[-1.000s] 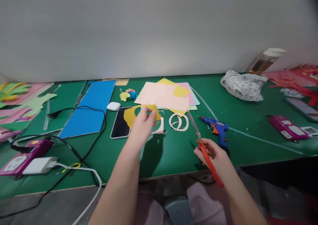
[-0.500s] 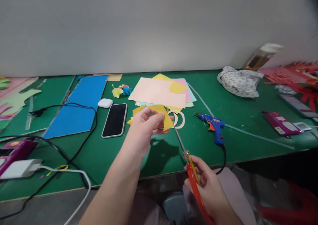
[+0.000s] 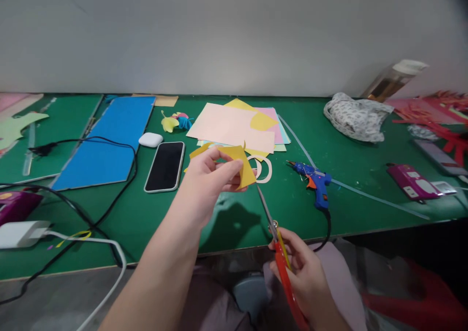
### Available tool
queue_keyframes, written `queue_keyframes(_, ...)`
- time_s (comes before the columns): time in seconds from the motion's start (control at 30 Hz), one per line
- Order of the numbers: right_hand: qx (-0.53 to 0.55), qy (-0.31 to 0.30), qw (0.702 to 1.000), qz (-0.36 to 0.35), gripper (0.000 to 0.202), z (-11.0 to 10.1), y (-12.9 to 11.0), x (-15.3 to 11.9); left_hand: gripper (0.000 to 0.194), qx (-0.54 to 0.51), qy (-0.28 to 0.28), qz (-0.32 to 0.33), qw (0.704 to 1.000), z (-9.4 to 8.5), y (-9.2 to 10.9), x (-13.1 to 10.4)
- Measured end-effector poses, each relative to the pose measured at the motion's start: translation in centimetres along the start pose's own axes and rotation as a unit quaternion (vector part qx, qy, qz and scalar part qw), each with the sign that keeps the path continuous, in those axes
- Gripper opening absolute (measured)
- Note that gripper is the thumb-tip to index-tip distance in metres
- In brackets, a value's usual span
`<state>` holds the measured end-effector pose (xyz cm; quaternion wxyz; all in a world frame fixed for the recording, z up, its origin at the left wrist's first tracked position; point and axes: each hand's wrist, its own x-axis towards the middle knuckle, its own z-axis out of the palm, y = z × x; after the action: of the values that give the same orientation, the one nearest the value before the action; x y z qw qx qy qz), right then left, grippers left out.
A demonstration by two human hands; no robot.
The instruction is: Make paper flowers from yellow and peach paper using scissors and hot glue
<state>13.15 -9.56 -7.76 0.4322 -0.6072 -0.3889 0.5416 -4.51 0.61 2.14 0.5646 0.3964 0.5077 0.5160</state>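
Pinched between the thumb and fingers of my left hand [image 3: 214, 172] is a piece of yellow paper [image 3: 247, 169], held above the table with its lower corner pointing right. My right hand [image 3: 302, 270] grips red-handled scissors [image 3: 281, 260] near the table's front edge. Their blades point up and left and look nearly closed, the tip just below the paper's corner with a small gap. Behind the yellow paper lie white paper rings [image 3: 268, 170], partly hidden by it. Farther back rests a stack of coloured sheets [image 3: 230, 124], pale pink on top.
A blue glue gun [image 3: 314, 180] with a long glue stick lies to the right. On the left are a phone [image 3: 165, 167], a white earbud case [image 3: 150, 139], a blue board [image 3: 109, 143] and crossing cables [image 3: 98, 221]. A cloth bundle [image 3: 358, 117] and bottle [image 3: 397, 80] stand at back right.
The scissor tip has come away from the yellow paper's corner, leaving a gap. My left hand has shifted slightly left with the paper, and the whole view has tilted a little.
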Motion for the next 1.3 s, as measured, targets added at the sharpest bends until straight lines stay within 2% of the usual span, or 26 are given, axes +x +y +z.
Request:
queue_keyframes(0.33,0.036,-0.014,0.998,0.044,0.043,0.2,-0.9,-0.1,0.015,0.011,0.01,0.015,1.0,-0.4,0.0,0.2)
queue_keyframes(0.57,0.067,-0.023,0.997,0.042,0.043,0.1,-0.3,-0.1,0.013,0.028,0.018,0.032,0.999,-0.4,0.0,0.2)
queue_keyframes(0.8,0.065,-0.034,0.995,0.063,0.041,0.2,-1.2,0.0,0.014,0.035,0.019,0.031,0.999,-0.3,0.0,0.2)
queue_keyframes(1.07,0.054,-0.049,0.997,0.035,0.038,0.0,-0.3,0.0,0.017,0.022,0.02,0.01,1.0,0.0,0.2,0.2)
queue_keyframes(1.3,0.047,-0.045,0.998,0.027,0.037,-0.2,-0.2,0.1,0.016,0.022,0.026,0.02,0.999,0.1,0.2,0.2)
